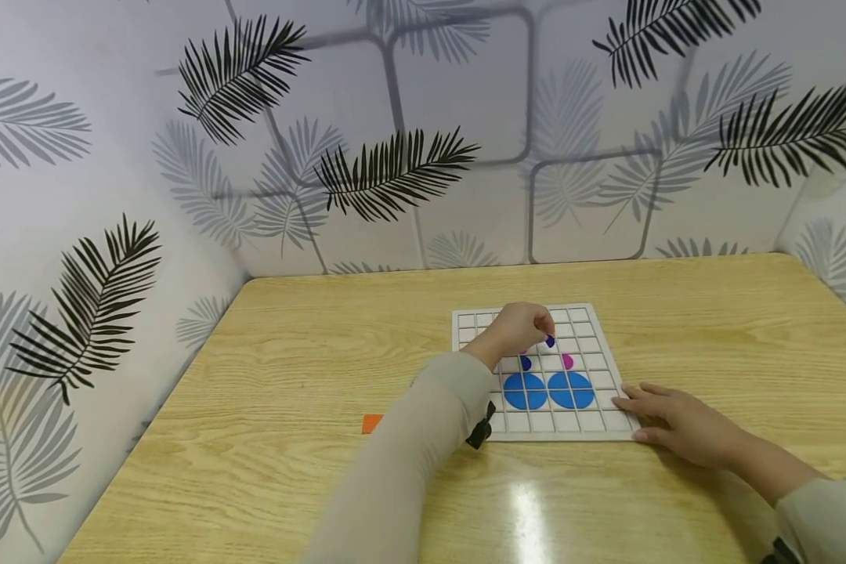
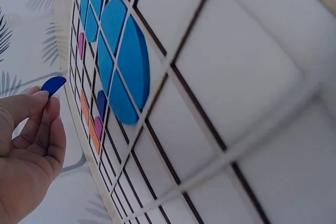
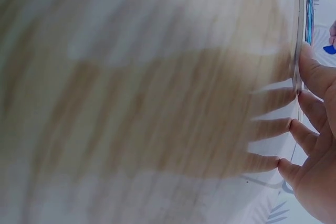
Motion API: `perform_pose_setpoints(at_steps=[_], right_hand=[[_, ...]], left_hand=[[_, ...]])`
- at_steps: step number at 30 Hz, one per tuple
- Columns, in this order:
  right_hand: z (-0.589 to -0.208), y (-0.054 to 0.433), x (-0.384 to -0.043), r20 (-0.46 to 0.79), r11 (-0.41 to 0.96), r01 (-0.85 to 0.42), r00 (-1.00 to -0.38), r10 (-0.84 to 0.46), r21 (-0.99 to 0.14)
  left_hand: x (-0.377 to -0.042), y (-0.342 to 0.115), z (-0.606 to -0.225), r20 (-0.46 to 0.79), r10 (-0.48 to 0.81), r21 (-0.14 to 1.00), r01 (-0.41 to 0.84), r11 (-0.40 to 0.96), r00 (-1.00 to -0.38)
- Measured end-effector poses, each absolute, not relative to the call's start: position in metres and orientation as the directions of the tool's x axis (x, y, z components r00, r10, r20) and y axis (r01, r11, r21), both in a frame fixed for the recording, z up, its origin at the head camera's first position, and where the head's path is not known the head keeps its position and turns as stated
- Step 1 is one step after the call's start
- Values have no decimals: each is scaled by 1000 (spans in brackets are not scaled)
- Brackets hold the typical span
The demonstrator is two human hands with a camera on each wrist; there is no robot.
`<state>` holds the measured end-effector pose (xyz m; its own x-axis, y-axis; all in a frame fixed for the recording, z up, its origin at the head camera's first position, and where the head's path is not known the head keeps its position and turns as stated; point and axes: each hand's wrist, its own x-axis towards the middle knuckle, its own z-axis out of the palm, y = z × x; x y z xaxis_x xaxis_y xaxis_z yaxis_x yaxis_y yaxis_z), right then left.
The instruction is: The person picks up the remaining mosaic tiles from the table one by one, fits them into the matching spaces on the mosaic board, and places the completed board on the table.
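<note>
My left hand [image 1: 515, 329] pinches a dark blue half-circle piece [image 2: 53, 85] between thumb and fingertips, held over the upper middle of a white grid board [image 1: 616, 419]. Two large blue circles [image 1: 571, 390], each made of quarter pieces, lie side by side on the board's lower half. Just above them are another dark blue half-circle [image 1: 526, 363] and a pink half-circle [image 1: 568, 362]. The left wrist view also shows an orange piece [image 2: 92, 124] and a second pink piece [image 2: 98, 128]. Beside the board's lower right corner, my right hand [image 1: 684, 423] rests with extended fingers touching its edge.
An orange piece [image 1: 371, 424] lies on the wooden table [image 1: 289, 376] left of the board, partly behind my left sleeve [image 1: 409, 446]. A wall with leaf patterns [image 1: 465, 211] stands behind the table.
</note>
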<state>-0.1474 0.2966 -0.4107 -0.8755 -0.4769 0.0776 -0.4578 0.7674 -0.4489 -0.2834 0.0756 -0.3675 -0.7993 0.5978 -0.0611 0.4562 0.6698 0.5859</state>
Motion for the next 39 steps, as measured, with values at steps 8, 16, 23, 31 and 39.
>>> perform_pose_setpoints(at_steps=[8,16,23,31,39], right_hand=[[-413,296,-148,118,752,-492,-861,-494,-439],[-413,295,-147,113,750,-482,-866,-488,-453],[-413,295,-147,101,749,-480,-865,-492,-456],[-413,295,-146,128,741,-497,-858,-498,-451],[-413,297,-147,134,743,-503,-856,-500,-441]], left_hand=[[-290,96,-373,-68,623,473,524,708,-780],[-290,106,-374,-98,632,386,556,736,-769],[-289,113,-377,-94,632,336,573,748,-770],[-286,116,-376,-88,596,311,547,777,-798],[-297,123,-385,-133,587,269,540,797,-799]])
